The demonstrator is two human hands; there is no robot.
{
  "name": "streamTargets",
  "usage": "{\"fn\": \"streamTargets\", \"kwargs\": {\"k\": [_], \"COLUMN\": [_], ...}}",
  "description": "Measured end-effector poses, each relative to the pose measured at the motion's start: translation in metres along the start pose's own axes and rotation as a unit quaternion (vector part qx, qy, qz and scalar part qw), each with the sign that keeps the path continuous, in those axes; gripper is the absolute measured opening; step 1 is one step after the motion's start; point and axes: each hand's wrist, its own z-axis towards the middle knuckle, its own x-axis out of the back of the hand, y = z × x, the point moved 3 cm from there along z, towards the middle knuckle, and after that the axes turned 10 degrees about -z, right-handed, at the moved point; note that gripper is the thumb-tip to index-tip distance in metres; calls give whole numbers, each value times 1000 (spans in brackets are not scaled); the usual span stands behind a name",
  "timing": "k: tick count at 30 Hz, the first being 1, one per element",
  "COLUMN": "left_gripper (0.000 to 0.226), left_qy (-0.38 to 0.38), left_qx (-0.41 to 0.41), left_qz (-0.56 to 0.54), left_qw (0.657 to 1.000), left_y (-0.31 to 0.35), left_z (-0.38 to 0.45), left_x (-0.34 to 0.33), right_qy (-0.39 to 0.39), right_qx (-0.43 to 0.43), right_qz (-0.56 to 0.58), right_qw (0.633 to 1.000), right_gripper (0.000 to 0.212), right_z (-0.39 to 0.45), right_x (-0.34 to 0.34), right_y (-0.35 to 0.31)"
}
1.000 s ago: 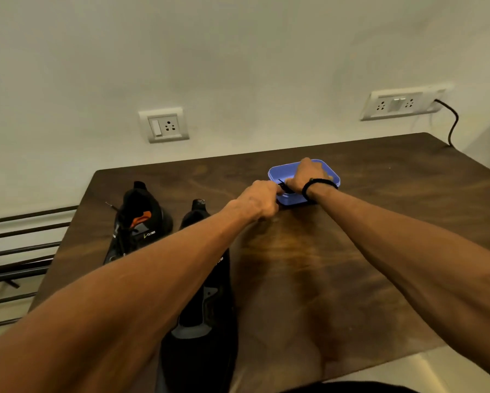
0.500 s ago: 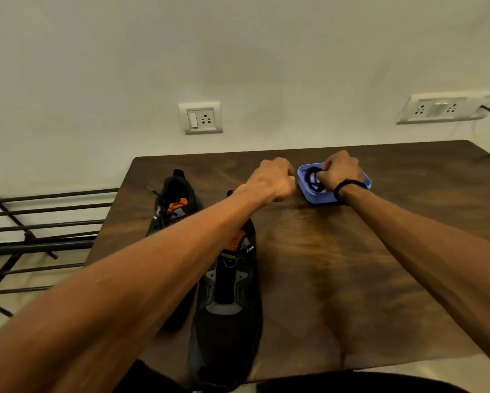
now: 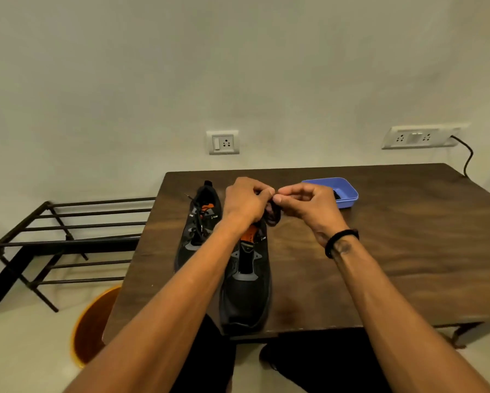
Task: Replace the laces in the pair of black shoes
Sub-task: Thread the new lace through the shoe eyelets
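Two black shoes lie on the dark wooden table (image 3: 380, 251), toes toward me. The left shoe (image 3: 198, 222) still carries a lace. The right shoe (image 3: 245, 285) has bare eyelets and an orange tongue. Above its heel end, my left hand (image 3: 245, 201) and my right hand (image 3: 306, 205) both pinch a coiled black lace (image 3: 273, 215), which hangs in a loop between them. Behind my right hand sits a blue tray (image 3: 348, 191) with another dark lace partly showing inside.
A black metal rack (image 3: 62, 242) stands left of the table. An orange round bin (image 3: 93, 324) sits on the floor below the table's left corner. Wall sockets and a black cable (image 3: 467, 157) are at the back wall.
Both hands lifted the coiled lace out of the blue tray and carried it left and toward me, over the right shoe. The camera view tilted back and shifted.
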Motion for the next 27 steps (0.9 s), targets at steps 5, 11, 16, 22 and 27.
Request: {"fn": "streamTargets", "kwargs": {"k": [5, 11, 16, 22, 27], "left_gripper": [25, 32, 25, 16, 17], "left_qy": [-34, -49, -58, -38, 134], "left_qx": [37, 45, -23, -28, -41], "left_qz": [23, -55, -89, -166, -314], "left_qw": [998, 996, 994, 985, 939], "left_y": [-21, -23, -4, 4, 5], "left_z": [-9, -6, -15, -27, -22], "left_x": [4, 9, 15, 12, 38], "right_qy": [34, 22, -16, -47, -103], "right_qx": [-34, -13, 10, 30, -66], "right_qz": [38, 104, 21, -42, -148], "right_qw": [998, 994, 1000, 998, 981], "right_gripper": [17, 16, 19, 23, 22], "right_z": [6, 8, 3, -2, 3], "right_x": [2, 7, 7, 9, 28], "right_y": [1, -17, -17, -27, -3]}}
